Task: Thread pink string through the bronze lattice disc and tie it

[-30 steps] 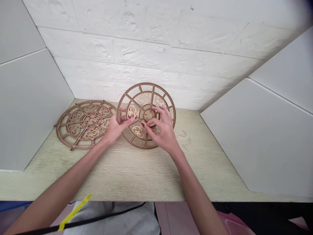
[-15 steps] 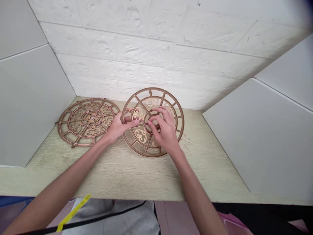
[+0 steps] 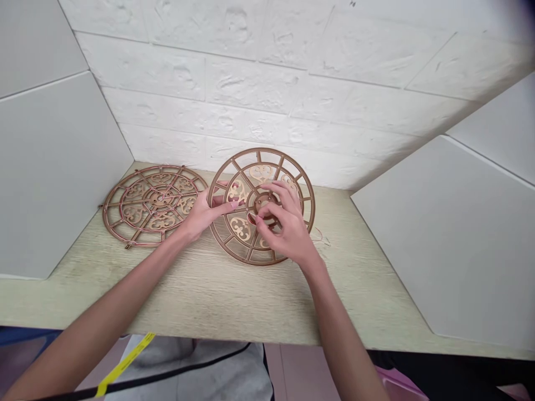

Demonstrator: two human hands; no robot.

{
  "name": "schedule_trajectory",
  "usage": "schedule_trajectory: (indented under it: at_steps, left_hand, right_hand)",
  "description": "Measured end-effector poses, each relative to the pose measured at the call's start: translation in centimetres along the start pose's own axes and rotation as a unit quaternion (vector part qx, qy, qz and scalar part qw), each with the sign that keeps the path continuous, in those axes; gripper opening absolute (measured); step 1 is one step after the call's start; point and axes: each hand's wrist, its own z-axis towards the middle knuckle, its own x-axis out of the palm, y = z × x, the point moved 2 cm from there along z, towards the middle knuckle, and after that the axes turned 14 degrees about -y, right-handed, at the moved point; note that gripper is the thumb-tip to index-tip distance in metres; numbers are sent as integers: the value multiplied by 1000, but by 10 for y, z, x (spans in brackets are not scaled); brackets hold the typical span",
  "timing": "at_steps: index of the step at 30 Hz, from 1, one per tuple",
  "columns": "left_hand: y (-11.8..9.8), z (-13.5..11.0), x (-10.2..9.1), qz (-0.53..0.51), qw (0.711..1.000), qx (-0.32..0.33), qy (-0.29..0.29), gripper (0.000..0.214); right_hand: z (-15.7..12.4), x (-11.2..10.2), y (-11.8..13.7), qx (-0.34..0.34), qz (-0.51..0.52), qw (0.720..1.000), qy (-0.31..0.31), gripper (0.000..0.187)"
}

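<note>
A round bronze-coloured frame (image 3: 259,262) with spokes, rings and golden scroll ornaments stands tilted up from the table. My left hand (image 3: 204,213) grips its left rim, the thumb in front and the fingers behind, showing through the openings. At the frame's hub, my right hand (image 3: 285,223) pinches a thin reddish wire (image 3: 251,218) between thumb and forefinger; its other fingers are spread over the ring. Loose wire ends (image 3: 321,239) stick out behind the frame on the right. A second, similar round frame (image 3: 155,244) lies flat on the left, with reddish wire running along its rings and spokes.
The pale wooden table (image 3: 234,306) ends at a white brick-patterned wall (image 3: 251,89). Grey-white panels stand at the left (image 3: 54,184) and right (image 3: 451,250). A black strap with a yellow tag (image 3: 125,365) hangs below the table's front edge.
My right hand has drawn slightly right and down from the hub, wire in its pinch. More of the loose wire ends shows on the right. My left hand keeps its grip.
</note>
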Motion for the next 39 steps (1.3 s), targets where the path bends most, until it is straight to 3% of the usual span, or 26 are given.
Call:
schedule_trajectory:
  at_steps: [10, 17, 30, 39]
  left_hand:
    - [-4, -2, 0, -3, 1000, 16, -13, 73]
    - [-6, -3, 1, -12, 1000, 3, -20, 77]
    - [-7, -3, 0, -1, 1000, 5, -28, 78]
    - [-7, -4, 0, -12, 999, -1, -30, 77]
  right_hand:
    - [1, 0, 3, -8, 3, 1000, 14, 12]
    - [0, -1, 1, -10, -11, 1000, -8, 10]
    - [-2, 2, 3, 11, -13, 999, 51, 13]
    - [-2, 1, 1, 7, -1, 1000, 27, 13]
